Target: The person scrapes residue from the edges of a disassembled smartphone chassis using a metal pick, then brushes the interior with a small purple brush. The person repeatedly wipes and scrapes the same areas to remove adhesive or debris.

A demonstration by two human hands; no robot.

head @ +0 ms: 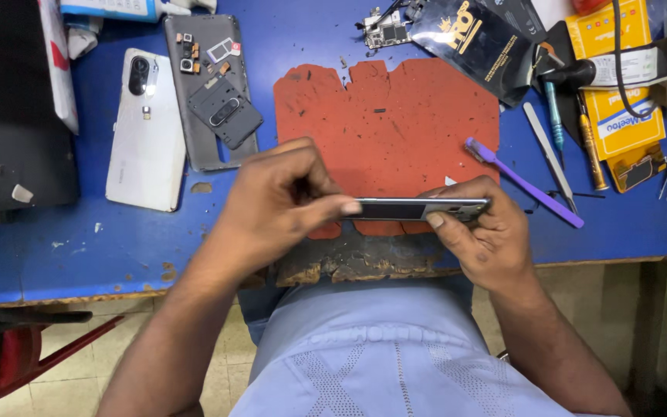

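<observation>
Around the red mat (395,123) lie two phones: one white phone (147,127) and one opened grey phone (208,93), both left of it. Right of the mat lie one purple toothbrush (523,181), one pair of tweezers (548,154) and two screwdrivers (588,143).

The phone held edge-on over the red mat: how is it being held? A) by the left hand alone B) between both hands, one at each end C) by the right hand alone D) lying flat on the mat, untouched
B: the left hand pinches one end of the phone and the right hand grips the other, above the red mat.
</observation>
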